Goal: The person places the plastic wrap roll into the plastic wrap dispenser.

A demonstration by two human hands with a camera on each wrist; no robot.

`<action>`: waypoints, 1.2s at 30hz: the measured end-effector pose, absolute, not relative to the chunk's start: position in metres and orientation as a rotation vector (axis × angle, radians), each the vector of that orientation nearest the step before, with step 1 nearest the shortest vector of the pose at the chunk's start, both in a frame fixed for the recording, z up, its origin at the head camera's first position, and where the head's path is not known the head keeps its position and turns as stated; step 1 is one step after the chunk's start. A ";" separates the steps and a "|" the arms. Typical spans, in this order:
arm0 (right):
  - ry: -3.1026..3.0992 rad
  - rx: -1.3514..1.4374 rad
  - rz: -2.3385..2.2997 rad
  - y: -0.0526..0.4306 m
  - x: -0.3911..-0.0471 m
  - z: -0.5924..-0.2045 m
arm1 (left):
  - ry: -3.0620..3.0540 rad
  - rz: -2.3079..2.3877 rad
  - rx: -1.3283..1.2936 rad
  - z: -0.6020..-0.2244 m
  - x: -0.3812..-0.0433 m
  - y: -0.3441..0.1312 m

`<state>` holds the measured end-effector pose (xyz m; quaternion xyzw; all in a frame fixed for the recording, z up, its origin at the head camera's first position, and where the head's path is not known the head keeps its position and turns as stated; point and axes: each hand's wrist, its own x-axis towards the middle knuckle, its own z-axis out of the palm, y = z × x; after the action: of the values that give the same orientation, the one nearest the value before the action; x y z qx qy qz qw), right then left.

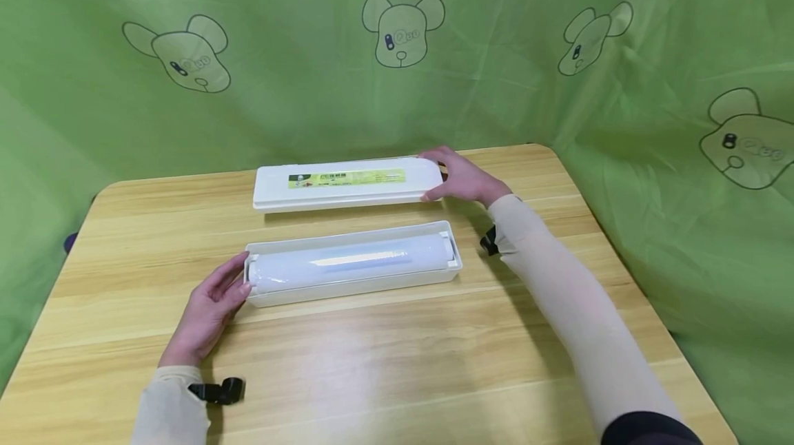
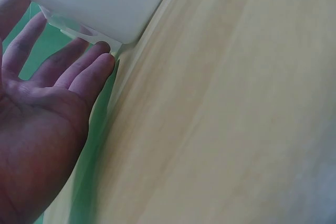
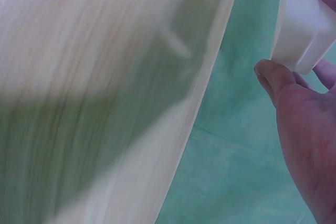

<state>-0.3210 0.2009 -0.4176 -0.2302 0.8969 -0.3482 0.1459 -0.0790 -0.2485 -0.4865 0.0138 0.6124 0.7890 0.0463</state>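
Observation:
A long white box (image 1: 353, 288) lies on the table with a roll of cling film (image 1: 347, 262) inside it. My left hand (image 1: 211, 304) holds the box's left end, thumb at the near corner and a finger at the far one. In the left wrist view, its fingers reach around the end of the box (image 2: 105, 3). Beyond the box, my right hand (image 1: 462, 178) grips the right end of a white lid (image 1: 347, 195) bearing a green and yellow label (image 1: 347, 178). The right wrist view shows the thumb against the edge of the lid (image 3: 299, 30).
The wooden table (image 1: 372, 369) has rounded far corners. A green curtain (image 1: 298, 107) printed with bear heads hangs behind it and along the right side. Black wrist cameras sit on both sleeves, the left camera (image 1: 222, 390) close over the tabletop.

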 end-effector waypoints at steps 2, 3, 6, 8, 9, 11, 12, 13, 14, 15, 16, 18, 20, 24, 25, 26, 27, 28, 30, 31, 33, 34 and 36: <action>2.583 -0.674 -1.008 0.202 -0.320 -0.416 | 1.874 2.405 0.042 -0.487 -0.079 -0.248; 2.584 -0.679 -1.011 0.202 -0.319 -0.415 | 1.878 2.402 0.043 -0.487 -0.080 -0.248; 2.585 -0.692 -1.015 0.202 -0.316 -0.413 | 1.885 2.398 0.046 -0.487 -0.080 -0.248; 2.588 -0.701 -1.013 0.203 -0.314 -0.411 | 1.886 2.399 0.052 -0.487 -0.080 -0.248; 2.589 -0.701 -1.011 0.203 -0.314 -0.411 | 1.889 2.398 0.054 -0.487 -0.081 -0.248; 2.591 -0.702 -1.002 0.203 -0.312 -0.410 | 1.893 2.396 0.056 -0.487 -0.081 -0.248; 2.593 -0.702 -1.000 0.204 -0.311 -0.410 | 1.894 2.395 0.058 -0.487 -0.081 -0.247; 2.595 -0.703 -0.998 0.204 -0.310 -0.409 | 1.897 2.393 0.058 -0.487 -0.081 -0.247; 2.598 -0.703 -0.993 0.205 -0.310 -0.409 | 1.900 2.390 0.058 -0.487 -0.081 -0.247; 2.598 -0.705 -0.992 0.205 -0.309 -0.408 | 1.902 2.387 0.056 -0.487 -0.081 -0.247; 2.603 -0.704 -0.985 0.205 -0.308 -0.408 | 1.903 2.384 0.055 -0.487 -0.082 -0.247; 2.610 -0.704 -0.980 0.206 -0.306 -0.407 | 1.909 2.377 0.049 -0.487 -0.082 -0.247; 2.609 -0.707 -0.979 0.206 -0.305 -0.406 | 1.913 2.372 0.041 -0.487 -0.082 -0.247; 2.617 -0.710 -0.972 0.207 -0.303 -0.404 | 1.917 2.365 0.027 -0.486 -0.081 -0.247; 2.618 -0.714 -0.973 0.208 -0.303 -0.404 | 1.918 2.363 0.026 -0.485 -0.081 -0.247; 2.620 -0.716 -0.970 0.208 -0.303 -0.403 | 1.921 2.362 0.025 -0.485 -0.080 -0.247; 2.622 -0.718 -0.969 0.208 -0.302 -0.403 | 1.922 2.361 0.024 -0.485 -0.080 -0.246; 2.621 -0.720 -0.968 0.208 -0.302 -0.403 | 1.920 2.363 0.025 -0.485 -0.080 -0.246; 2.617 -0.728 -0.972 0.209 -0.301 -0.402 | 1.921 2.364 0.024 -0.484 -0.079 -0.246; 2.614 -0.734 -0.974 0.209 -0.301 -0.402 | 1.919 2.366 0.022 -0.484 -0.079 -0.246; 2.605 -0.747 -0.983 0.209 -0.300 -0.401 | 1.914 2.373 0.026 -0.484 -0.079 -0.246; 2.605 -0.755 -0.982 0.209 -0.299 -0.400 | 1.914 2.374 0.027 -0.484 -0.078 -0.246; 2.597 -0.774 -0.993 0.208 -0.298 -0.399 | 1.915 2.376 0.032 -0.485 -0.078 -0.246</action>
<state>-0.2979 0.2079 -0.3989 -0.2660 0.8925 -0.3413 0.1273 -0.0779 -0.2461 -0.4846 0.0104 0.6268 0.7778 0.0449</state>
